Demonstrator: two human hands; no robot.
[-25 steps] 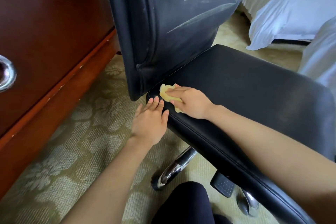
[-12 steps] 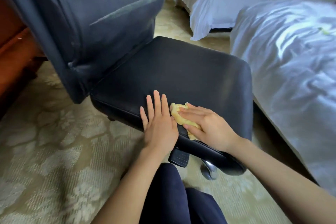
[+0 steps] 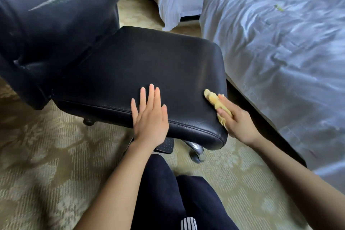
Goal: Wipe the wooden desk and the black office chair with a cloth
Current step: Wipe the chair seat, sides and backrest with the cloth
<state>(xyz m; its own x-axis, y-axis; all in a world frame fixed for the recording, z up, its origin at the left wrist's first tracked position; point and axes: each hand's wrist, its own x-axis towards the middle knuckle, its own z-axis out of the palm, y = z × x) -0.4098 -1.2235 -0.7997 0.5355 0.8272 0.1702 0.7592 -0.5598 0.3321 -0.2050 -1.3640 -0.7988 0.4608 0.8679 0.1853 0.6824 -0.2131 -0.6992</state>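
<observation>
Yellow crumpled cloth (image 3: 214,101), gripped in right hand (image 3: 238,124), swept from backrest (image 3: 56,15) corner along to right corner of black leather office chair seat (image 3: 149,61). Left hand (image 3: 149,117) flat, fingers straight, steadying seat. Near edge probably wiped.

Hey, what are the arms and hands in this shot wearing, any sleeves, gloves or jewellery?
Nothing visible. The left hand and right hand are bare: no gloves, rings or watch. The left forearm and right forearm show no sleeve.
</observation>
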